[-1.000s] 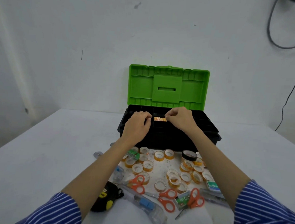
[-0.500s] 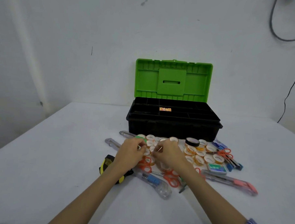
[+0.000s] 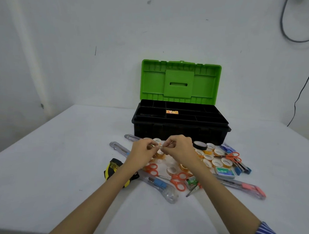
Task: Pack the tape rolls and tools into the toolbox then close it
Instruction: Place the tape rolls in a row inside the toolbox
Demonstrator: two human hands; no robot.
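Note:
The black toolbox (image 3: 180, 131) stands open at the back of the table with its green lid (image 3: 180, 81) upright. A few small orange tape rolls (image 3: 172, 112) lie in a middle compartment of its tray. In front of the box lies a heap of several small tape rolls (image 3: 216, 161), a black tape roll (image 3: 199, 145), orange scissors (image 3: 178, 180) and clear utility knives (image 3: 160, 185). My left hand (image 3: 142, 151) and my right hand (image 3: 179, 149) meet over the heap's left part, each pinching a small tape roll between curled fingers.
A yellow-black tape measure (image 3: 115, 168) lies left of the heap. Green staple boxes (image 3: 224, 172), a blue stapler (image 3: 237, 158) and a pink-tipped knife (image 3: 242, 187) lie to the right. The white table (image 3: 50, 165) meets a white wall; a cable (image 3: 304, 84) hangs at right.
Both hands left the toolbox tray, where the orange rolls stayed, and came down to the heap of tape rolls. They now pinch rolls there. The camera tilted back.

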